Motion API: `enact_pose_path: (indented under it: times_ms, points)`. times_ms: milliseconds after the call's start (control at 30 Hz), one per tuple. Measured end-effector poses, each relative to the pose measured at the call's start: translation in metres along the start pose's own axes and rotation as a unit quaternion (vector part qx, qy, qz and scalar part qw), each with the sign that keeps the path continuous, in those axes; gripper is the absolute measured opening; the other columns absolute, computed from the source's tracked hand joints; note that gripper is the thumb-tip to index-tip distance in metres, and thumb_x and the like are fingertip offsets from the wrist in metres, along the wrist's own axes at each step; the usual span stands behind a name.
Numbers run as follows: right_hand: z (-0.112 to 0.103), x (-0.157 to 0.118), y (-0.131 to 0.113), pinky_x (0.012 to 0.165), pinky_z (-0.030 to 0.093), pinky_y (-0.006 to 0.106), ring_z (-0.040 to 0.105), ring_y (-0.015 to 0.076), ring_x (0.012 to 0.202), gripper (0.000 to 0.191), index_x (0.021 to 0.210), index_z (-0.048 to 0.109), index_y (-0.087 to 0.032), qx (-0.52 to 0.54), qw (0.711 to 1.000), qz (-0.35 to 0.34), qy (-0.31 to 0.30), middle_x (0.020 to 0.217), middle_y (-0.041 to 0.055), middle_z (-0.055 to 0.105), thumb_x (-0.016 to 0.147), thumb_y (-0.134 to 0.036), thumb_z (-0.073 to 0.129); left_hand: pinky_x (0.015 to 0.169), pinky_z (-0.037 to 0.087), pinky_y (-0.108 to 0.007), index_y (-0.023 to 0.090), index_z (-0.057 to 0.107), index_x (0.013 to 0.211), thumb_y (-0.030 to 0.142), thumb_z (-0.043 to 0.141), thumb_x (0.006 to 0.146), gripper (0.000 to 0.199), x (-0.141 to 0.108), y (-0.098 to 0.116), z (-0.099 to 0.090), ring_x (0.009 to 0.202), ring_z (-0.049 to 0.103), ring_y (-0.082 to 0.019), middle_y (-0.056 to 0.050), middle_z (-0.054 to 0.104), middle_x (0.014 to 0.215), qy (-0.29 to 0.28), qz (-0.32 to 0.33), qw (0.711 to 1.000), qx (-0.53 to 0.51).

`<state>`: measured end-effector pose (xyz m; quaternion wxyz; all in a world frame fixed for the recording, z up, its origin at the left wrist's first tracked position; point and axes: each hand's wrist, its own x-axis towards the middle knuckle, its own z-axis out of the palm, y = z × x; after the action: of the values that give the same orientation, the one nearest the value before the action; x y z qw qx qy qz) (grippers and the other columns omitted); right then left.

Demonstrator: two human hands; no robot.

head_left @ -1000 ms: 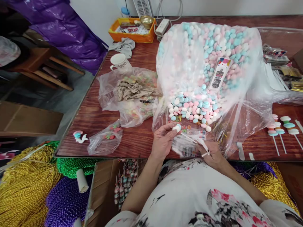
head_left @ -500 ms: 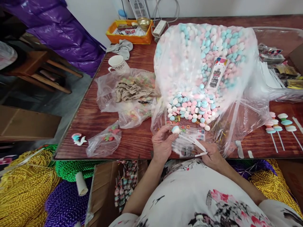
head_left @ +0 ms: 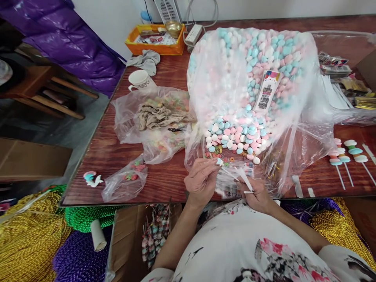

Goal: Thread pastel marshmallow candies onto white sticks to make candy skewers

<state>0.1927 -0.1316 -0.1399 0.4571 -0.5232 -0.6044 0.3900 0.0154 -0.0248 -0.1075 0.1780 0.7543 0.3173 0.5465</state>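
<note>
My left hand (head_left: 201, 180) is closed, its thumb and fingertips pinching a pale blue and white candy piece (head_left: 219, 161). A thin white stick (head_left: 228, 172) runs from near that piece toward my right hand (head_left: 257, 192). The fingers of my right hand are wrapped around several white sticks and strips (head_left: 245, 179), whose ends stick out on the left. Just beyond both hands lie pink, blue and white candy pieces (head_left: 233, 137), spilling from a big clear bag (head_left: 220, 70). Small coloured rings (head_left: 232, 159) lie in front of them.
Candy-stacked sticks (head_left: 354, 150) lie at the right. A plastic bag (head_left: 126, 117) with a crumpled cloth (head_left: 155, 115), a white mug (head_left: 141, 79) and an orange tray (head_left: 147, 49) stand left and back. A mermaid-tail shape (head_left: 94, 180) lies near the left edge; bead strands (head_left: 29, 231) hang below.
My left hand has turned, its fingers now further over the candy piece. My right hand has shifted slightly left with the sticks. The whole view has moved a little.
</note>
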Motion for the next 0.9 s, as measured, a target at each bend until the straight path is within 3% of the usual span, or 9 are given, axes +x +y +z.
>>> enact_pose_path:
  times_ms: [100,267,467,633,767,900]
  points:
    - [0.002,0.002,-0.001,0.045,0.039,0.022,0.045,0.0102,0.045,0.018,0.085,0.062,-0.023,0.011,1.0,-0.005,0.012,0.053,-0.0053,0.049,0.093,-0.018,0.046,0.078,0.06,-0.038,0.025,0.07,0.097,0.007,0.072,0.078,0.026,-0.003,-0.001,0.0,0.089,0.073,-0.02,-0.003,0.076,0.101,-0.016,0.021,1.0,0.01]
    - [0.006,0.007,-0.002,0.044,0.039,0.022,0.045,0.0097,0.044,0.02,0.082,0.061,-0.023,0.012,0.998,-0.012,0.053,0.054,-0.0052,0.05,0.094,-0.022,0.045,0.08,0.06,-0.04,0.025,0.07,0.1,0.006,0.07,0.08,0.028,-0.01,-0.002,0.005,0.093,0.072,-0.021,-0.005,0.076,0.103,-0.02,0.024,0.999,0.006]
    - [0.015,0.006,0.004,0.043,0.036,0.023,0.043,0.0097,0.045,0.021,0.076,0.058,-0.021,0.035,0.999,0.009,0.014,0.054,-0.0046,0.049,0.094,-0.023,0.047,0.085,0.058,-0.043,0.026,0.068,0.109,0.003,0.066,0.081,0.036,-0.019,0.004,0.014,0.103,0.069,-0.023,-0.007,0.073,0.114,-0.027,0.012,0.999,-0.019]
    - [0.021,0.002,0.014,0.043,0.035,0.022,0.039,0.0094,0.044,0.021,0.08,0.06,-0.02,0.07,0.995,0.033,0.059,0.053,-0.0051,0.047,0.095,-0.026,0.047,0.091,0.057,-0.046,0.024,0.065,0.119,0.005,0.059,0.085,0.04,-0.032,0.012,0.018,0.113,0.066,-0.025,-0.013,0.068,0.125,-0.09,0.053,0.995,-0.007]
    - [0.016,-0.001,0.017,0.048,0.041,0.024,0.042,0.0109,0.051,0.028,0.074,0.059,-0.02,0.055,0.993,0.025,0.098,0.059,-0.0023,0.052,0.095,-0.032,0.046,0.094,0.057,-0.046,0.02,0.058,0.13,0.009,0.049,0.089,0.043,-0.042,0.02,0.027,0.119,0.063,-0.027,-0.019,0.066,0.128,-0.17,0.113,0.978,-0.038]
    - [-0.003,-0.005,0.012,0.05,0.04,0.025,0.041,0.0107,0.05,0.03,0.07,0.058,-0.02,0.006,0.994,0.037,0.1,0.057,-0.0025,0.049,0.096,-0.031,0.049,0.094,0.058,-0.044,0.021,0.046,0.141,0.007,0.045,0.09,0.054,-0.037,0.02,0.028,0.12,0.063,-0.024,-0.019,0.066,0.127,-0.211,0.085,0.968,-0.102]
